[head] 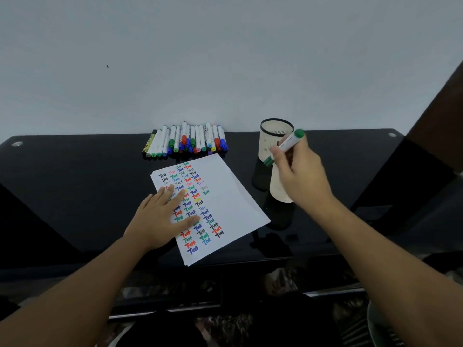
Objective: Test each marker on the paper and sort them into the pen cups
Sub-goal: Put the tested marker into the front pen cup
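- Gripping a green marker (285, 147), the right hand (300, 176) hangs right of centre in the frame, fingers curled round the white barrel.
- That marker is tilted, its green cap end up and to the right, its other green end down and to the left, in front of the cups.
- Lying flat with fingers straight and spread, the left hand (162, 216) presses on the left part of the paper (233, 204).
- That paper sits at the middle of the frame on the black desk (75, 186), turned at an angle, and seems to be the top of a thin stack.
- Columns of the word "Test" in black, red, green, blue, pink and yellow cover its left half; the right half is bare.
- A row of markers (186, 142) lies side by side at the desk's far edge, just above the paper, mostly white barrels with coloured caps pointing toward the person.
- One pale cup with a dark rim (273, 136) stands upright at upper right of the paper, partly behind the marker.
- A second pale cup (278, 189) stands just below it, largely hidden by the right hand.
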Motion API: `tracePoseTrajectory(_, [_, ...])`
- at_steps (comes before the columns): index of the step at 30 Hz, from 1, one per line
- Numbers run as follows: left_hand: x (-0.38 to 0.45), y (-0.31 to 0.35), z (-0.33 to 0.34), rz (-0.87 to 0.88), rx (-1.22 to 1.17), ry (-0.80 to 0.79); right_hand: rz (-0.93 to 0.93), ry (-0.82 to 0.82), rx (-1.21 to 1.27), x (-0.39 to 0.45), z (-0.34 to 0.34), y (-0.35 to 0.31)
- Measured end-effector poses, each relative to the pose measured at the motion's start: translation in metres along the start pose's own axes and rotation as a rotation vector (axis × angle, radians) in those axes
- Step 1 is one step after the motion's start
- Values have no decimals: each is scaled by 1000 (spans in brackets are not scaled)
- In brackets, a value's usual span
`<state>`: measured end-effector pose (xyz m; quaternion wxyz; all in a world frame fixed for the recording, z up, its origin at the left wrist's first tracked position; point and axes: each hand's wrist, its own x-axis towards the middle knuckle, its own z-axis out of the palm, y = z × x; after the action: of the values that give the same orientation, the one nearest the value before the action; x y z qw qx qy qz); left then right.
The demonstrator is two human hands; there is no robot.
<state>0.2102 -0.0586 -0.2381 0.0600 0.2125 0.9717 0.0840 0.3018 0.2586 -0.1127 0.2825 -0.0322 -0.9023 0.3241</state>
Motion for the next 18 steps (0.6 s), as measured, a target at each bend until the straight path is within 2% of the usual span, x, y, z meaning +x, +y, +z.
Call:
tracePoseTrajectory(5, [0,-2,1,-4,-15,10,58,78,-58,13,-18,13])
tracePoseTrajectory(10, [0,-1,0,-10,-27,3,84,-26,-217,17,-10,26])
tracePoseTrajectory(13, [-1,-1,-1,-11,-23,1,72,-30,-294,17,-5,27])
tracePoseTrajectory(18, [1,0,-3,-12,-40,-8,70,-6,-215,18,-4,23])
